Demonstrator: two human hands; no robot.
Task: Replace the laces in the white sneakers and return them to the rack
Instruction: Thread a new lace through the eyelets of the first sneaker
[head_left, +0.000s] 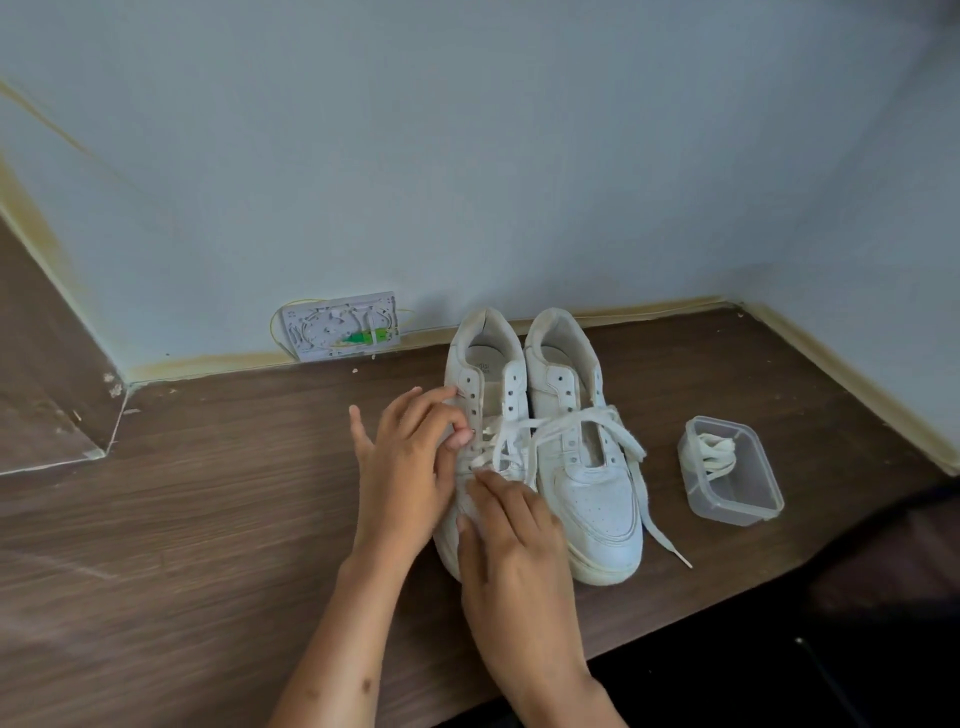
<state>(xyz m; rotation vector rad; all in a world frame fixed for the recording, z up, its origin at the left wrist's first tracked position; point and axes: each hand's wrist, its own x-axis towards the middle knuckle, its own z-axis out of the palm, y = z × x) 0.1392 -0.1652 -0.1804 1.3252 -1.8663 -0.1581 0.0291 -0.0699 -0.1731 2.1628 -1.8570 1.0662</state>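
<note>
A dark wood-grain bench (208, 493) runs into the wall corner. On it stand two white sneakers (587, 467) side by side, a clear plastic tub (730, 475) with a lace (716, 454) just beside them, and a white plate (341, 326) leaning against the wall.

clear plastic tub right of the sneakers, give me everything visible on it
The clear plastic tub is a small rectangular container with rounded corners and a thicker rim, translucent and seemingly rigid plastic. It has no lid on and stands upright on the wooden floor, right of the right-hand sneaker and apart from it. Inside lies a bundled whitish lace, bunched toward the far end. Neither hand touches it; only the floor and its contents do.
</note>
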